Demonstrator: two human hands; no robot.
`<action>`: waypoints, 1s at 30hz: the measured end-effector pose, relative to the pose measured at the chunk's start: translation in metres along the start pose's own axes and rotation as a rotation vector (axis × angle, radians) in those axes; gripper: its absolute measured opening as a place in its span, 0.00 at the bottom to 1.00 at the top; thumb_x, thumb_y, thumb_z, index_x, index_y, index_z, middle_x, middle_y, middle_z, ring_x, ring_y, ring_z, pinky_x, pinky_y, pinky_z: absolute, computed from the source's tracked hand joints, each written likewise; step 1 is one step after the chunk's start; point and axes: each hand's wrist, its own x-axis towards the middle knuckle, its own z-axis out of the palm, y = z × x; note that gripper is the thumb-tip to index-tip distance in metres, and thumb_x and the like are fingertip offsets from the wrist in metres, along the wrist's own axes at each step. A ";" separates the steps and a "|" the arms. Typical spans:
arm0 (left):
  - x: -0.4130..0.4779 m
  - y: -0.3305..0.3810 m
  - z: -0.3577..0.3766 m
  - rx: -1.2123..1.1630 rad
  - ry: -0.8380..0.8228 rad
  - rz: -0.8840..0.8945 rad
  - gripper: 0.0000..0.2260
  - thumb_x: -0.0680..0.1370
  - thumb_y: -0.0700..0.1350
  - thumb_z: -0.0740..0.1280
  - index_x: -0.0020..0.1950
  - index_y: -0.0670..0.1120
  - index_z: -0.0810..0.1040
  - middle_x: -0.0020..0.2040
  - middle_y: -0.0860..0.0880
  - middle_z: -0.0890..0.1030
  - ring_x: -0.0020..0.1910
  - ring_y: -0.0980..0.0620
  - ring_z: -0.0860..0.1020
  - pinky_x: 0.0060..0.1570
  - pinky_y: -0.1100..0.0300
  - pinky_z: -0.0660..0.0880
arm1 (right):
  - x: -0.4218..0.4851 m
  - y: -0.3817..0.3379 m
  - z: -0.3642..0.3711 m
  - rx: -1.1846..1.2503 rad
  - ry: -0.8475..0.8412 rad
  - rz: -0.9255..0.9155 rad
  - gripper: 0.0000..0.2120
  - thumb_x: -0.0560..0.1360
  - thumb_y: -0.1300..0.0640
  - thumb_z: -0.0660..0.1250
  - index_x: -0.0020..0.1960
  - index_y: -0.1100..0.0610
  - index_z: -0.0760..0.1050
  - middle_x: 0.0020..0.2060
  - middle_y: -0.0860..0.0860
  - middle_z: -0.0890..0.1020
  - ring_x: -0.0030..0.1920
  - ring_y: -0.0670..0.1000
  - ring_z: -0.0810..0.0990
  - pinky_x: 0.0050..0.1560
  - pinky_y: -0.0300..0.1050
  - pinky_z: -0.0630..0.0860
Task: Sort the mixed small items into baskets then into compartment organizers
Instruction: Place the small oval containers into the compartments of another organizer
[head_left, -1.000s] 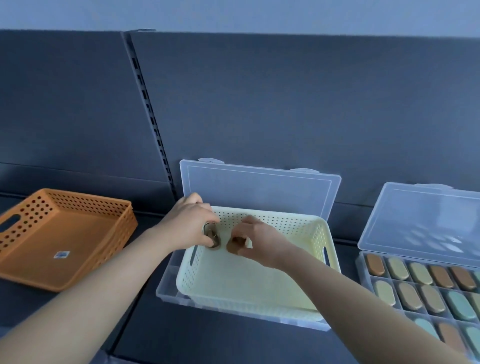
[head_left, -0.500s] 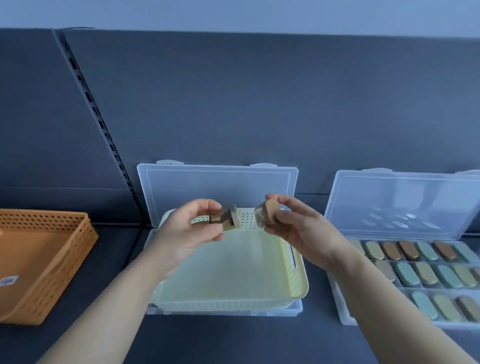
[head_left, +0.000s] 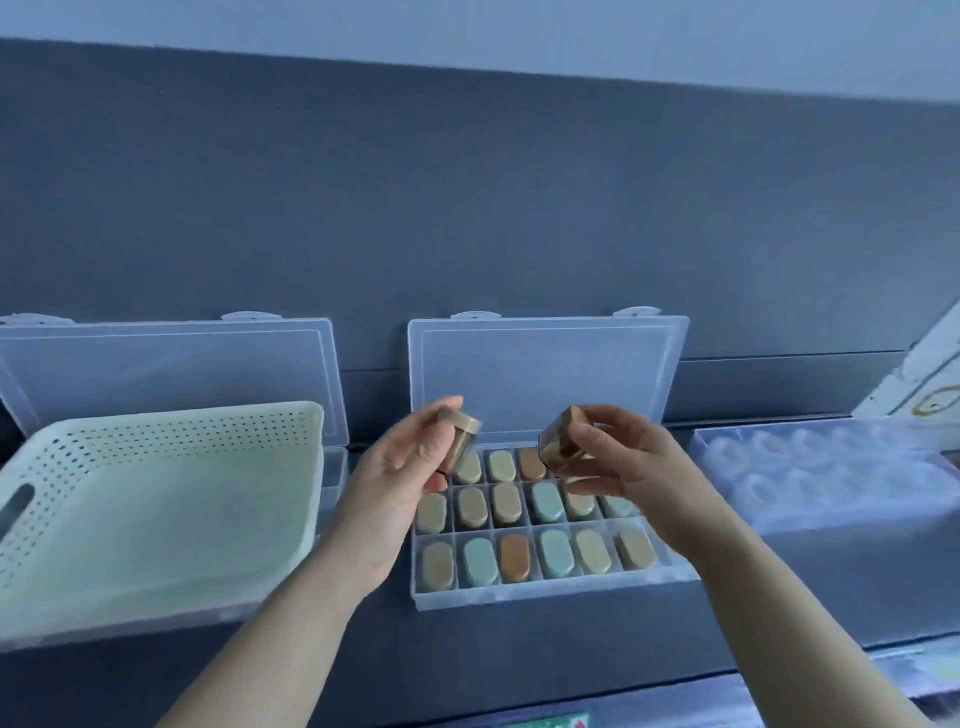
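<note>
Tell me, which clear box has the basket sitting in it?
The left clear box, holding the pale yellow basket. The middle box holds coloured oval pieces instead.

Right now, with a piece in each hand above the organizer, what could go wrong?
1. Most compartments of the organizer look filled; a piece may land on an occupied slot.
2. The left hand pinches its brown piece by fingertips only, so it might slip.
3. The right hand and its piece hide back-row slots.
</note>
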 end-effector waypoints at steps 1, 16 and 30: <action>0.001 -0.005 0.020 -0.016 0.002 -0.007 0.22 0.69 0.61 0.71 0.59 0.53 0.80 0.55 0.54 0.83 0.50 0.57 0.78 0.46 0.62 0.71 | -0.003 0.005 -0.022 -0.057 0.027 -0.007 0.10 0.78 0.55 0.65 0.53 0.60 0.78 0.44 0.56 0.85 0.45 0.55 0.84 0.46 0.47 0.79; 0.030 -0.101 0.185 0.880 -0.158 0.052 0.23 0.67 0.45 0.78 0.60 0.53 0.76 0.54 0.59 0.77 0.54 0.58 0.75 0.47 0.72 0.68 | -0.024 0.068 -0.174 -0.312 0.192 0.054 0.10 0.70 0.60 0.73 0.49 0.57 0.75 0.41 0.52 0.86 0.40 0.54 0.84 0.49 0.51 0.80; 0.036 -0.121 0.189 1.268 -0.203 0.063 0.25 0.67 0.60 0.74 0.61 0.57 0.75 0.58 0.59 0.75 0.57 0.53 0.67 0.57 0.54 0.67 | -0.020 0.083 -0.181 -0.652 0.069 -0.004 0.15 0.67 0.53 0.76 0.51 0.52 0.76 0.41 0.41 0.81 0.40 0.39 0.81 0.36 0.27 0.73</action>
